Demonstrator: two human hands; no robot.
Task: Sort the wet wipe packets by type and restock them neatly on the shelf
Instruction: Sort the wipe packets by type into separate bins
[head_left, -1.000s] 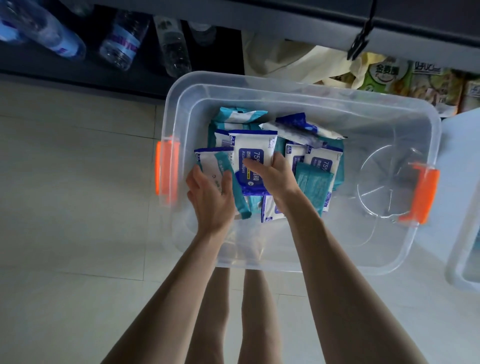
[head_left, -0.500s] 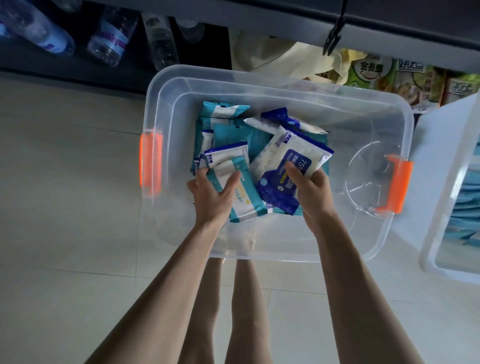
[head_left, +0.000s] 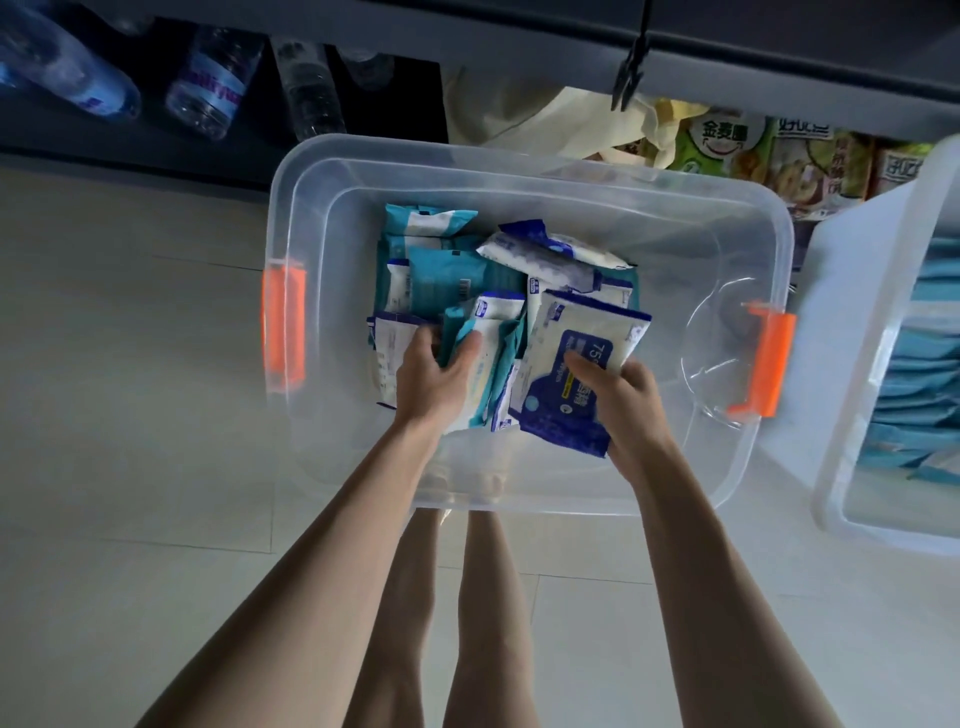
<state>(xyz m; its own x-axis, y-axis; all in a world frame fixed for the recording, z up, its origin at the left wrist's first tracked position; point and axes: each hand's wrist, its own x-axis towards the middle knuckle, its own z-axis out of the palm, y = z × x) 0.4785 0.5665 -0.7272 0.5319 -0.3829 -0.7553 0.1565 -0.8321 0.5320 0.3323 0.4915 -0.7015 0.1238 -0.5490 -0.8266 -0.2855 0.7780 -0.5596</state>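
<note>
Water bottles (head_left: 208, 78) top left, snack packs (head_left: 769, 156) & black clip (head_left: 628, 83) top right.

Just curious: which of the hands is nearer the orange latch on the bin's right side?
Right. The right hand grips a blue packet beside the right orange latch; the left hand works across the bin.

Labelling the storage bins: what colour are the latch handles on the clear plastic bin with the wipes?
Orange latch handles on the clear plastic bin, seen in the head view.
</note>
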